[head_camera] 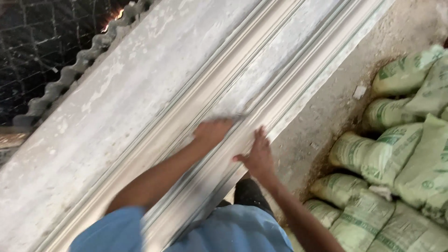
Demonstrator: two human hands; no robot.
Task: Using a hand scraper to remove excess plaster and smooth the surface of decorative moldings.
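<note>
At the upper left of the frame we are looking at a dark area crossed by a wire mesh (37, 42), with a small bright orange glow showing through near the top. Just below it, a corrugated sheet (77, 65) is running its wavy edge diagonally from the left edge up toward the top centre.

Filling the middle of the frame, a long pale grey slab (107, 116) is stretching diagonally from the lower left to the upper right; its surface is looking dusty, patchy and chalk-streaked. Along its right side a moulding (280, 60) with parallel ridges and grooves is running the same diagonal.

At the centre we are pressing our left hand (211, 133) into the groove of the moulding; it is looking blurred, with a pale smear (228, 109) just ahead of it, and we cannot tell whether the fingers are clenched or loose. Just to its right, our right hand (259, 156) is lying flat on the outer ridge of the moulding, fingers spread and released, grasping nothing. At the bottom centre our blue shirt (233, 233) is showing.

Right of the moulding, a strip of dusty floor (345, 79) is running along the slab. At the right edge, green-printed pale sacks (396, 177) are lying stacked in a heap from mid-frame to the lower right corner.
</note>
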